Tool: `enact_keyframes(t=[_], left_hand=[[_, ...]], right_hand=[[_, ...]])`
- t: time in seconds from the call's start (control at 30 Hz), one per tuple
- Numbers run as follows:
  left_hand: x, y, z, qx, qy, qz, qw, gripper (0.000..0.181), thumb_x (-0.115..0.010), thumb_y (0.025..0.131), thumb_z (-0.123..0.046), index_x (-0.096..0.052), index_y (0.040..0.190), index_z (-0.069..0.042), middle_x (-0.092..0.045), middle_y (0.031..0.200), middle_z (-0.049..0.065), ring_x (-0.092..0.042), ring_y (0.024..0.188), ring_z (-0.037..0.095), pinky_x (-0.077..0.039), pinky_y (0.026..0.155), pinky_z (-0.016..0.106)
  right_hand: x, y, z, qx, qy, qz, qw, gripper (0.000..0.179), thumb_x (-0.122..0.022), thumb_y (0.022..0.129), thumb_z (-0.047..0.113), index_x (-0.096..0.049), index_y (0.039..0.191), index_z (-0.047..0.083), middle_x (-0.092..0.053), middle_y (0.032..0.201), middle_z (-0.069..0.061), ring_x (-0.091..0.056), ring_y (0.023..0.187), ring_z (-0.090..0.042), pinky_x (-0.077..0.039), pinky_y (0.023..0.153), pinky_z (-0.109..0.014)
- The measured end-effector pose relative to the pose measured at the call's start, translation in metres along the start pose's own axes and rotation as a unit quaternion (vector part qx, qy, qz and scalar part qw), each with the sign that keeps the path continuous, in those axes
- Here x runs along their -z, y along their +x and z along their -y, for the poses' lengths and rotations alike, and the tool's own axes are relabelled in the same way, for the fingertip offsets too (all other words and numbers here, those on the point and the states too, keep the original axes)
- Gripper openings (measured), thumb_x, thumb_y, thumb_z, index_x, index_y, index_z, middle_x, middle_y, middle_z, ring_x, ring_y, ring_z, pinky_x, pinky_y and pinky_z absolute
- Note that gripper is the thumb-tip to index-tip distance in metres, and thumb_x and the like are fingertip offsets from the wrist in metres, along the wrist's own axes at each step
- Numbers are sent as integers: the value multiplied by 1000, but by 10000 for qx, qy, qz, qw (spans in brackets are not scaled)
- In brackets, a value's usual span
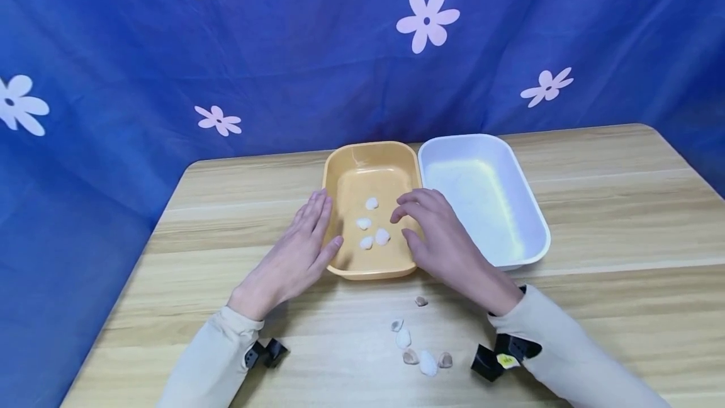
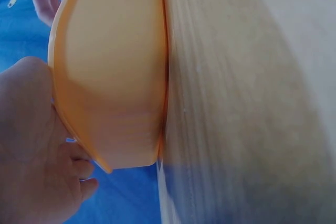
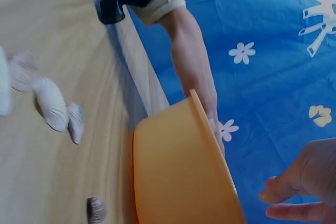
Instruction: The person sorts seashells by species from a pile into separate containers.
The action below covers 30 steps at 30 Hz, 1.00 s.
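Note:
Across the left rim of an orange plastic tray (image 1: 374, 162) lies my left hand (image 1: 294, 254), its fingers straight and pointing away from me. The left wrist view shows that hand right at the tray's edge. My right hand (image 1: 438, 232) hovers over the tray's right side, fingers loosely bent, thumb apart from them and nothing between. Several white seashells (image 1: 382, 236) lie on the tray floor between the hands. Nearer me, on the wooden table, sit several more shells: white ones such as this ribbed shell (image 1: 428, 364) and brownish ones such as this small shell (image 1: 421, 301).
A white plastic tray (image 1: 481, 206) stands against the orange tray's right side, partly behind my right forearm. Both trays are on the wood-grain table (image 1: 612, 225). Behind the table hangs a blue curtain (image 1: 317, 49) with flower prints.

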<state>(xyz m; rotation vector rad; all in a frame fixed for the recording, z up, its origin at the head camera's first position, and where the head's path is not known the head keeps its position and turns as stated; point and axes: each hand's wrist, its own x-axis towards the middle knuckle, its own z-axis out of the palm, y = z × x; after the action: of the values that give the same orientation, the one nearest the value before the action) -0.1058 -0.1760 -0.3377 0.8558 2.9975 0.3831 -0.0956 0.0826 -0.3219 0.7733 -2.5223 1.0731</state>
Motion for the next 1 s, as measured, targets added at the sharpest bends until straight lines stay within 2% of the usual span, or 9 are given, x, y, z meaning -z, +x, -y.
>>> enact_keyframes(t=[0.13, 0.33, 0.73, 0.87, 1.0], left_hand=[[-1, 0, 0, -28, 24, -3, 10000, 69, -27, 105, -41, -8, 151, 6, 0, 160, 21, 1, 147, 31, -7, 120, 44], [-1, 1, 0, -27, 41, 4, 10000, 69, -26, 105, -42, -8, 152, 5, 0, 160, 21, 2, 148, 30, -7, 120, 45], [-5, -1, 2, -61, 20, -43, 10000, 68, -27, 105, -39, -7, 151, 7, 1, 159, 21, 1, 147, 32, -7, 120, 45], [-6, 0, 2, -53, 46, -81, 9999, 69, -26, 105, -41, -6, 151, 6, 1, 159, 21, 4, 147, 29, -6, 120, 44], [-8, -2, 0, -2, 59, -61, 10000, 70, -26, 105, -42, -6, 152, 5, 1, 159, 21, 5, 147, 27, -5, 120, 43]], right_hand=[[5, -15, 5, 240, 107, -47, 9996, 20, -63, 80, -8, -68, 93, 6, -62, 114, -11, -49, 117, -29, -41, 102, -43], [12, -35, 11, 698, -115, 104, 9974, 16, -69, 81, -4, -69, 90, 9, -63, 111, -5, -56, 107, -21, -53, 87, -34], [14, -55, 10, 1177, -303, 610, 9907, 16, -72, 81, -1, -70, 93, 10, -61, 103, 3, -57, 94, -10, -53, 80, -27], [10, -61, 6, 1417, -383, 963, 9845, 19, -71, 81, -2, -70, 95, 10, -62, 102, 3, -60, 94, -11, -54, 82, -28], [9, -71, 0, 2024, -310, 1375, 9691, 25, -71, 78, -2, -70, 96, 15, -61, 102, 4, -59, 93, -11, -53, 82, -27]])
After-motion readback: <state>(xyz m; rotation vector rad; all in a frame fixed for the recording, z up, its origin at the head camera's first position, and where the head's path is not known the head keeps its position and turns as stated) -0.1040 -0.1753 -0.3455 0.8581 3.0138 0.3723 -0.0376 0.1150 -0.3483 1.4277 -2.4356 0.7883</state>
